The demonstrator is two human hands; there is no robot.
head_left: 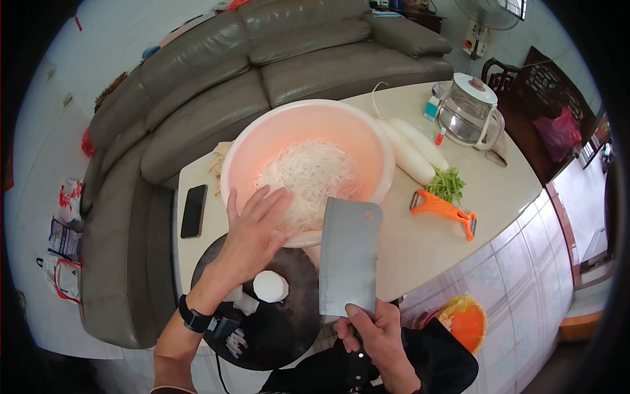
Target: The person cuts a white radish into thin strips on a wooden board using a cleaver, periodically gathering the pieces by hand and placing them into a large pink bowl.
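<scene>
My right hand grips a cleaver at its base, with the broad blade pointing up and away from me. My left hand is open, fingers spread over the near rim of a pink basin. White radish shreds lie heaped in the basin, some right by my left fingertips. Below my left hand is a round dark cutting board. On it rest a cut chunk of white radish, a few smaller pieces and a small pile of strips.
Whole white radishes lie right of the basin, beside green leaves and an orange peeler. A glass pot stands at the table's far right. A phone lies left. An orange bin sits on the floor.
</scene>
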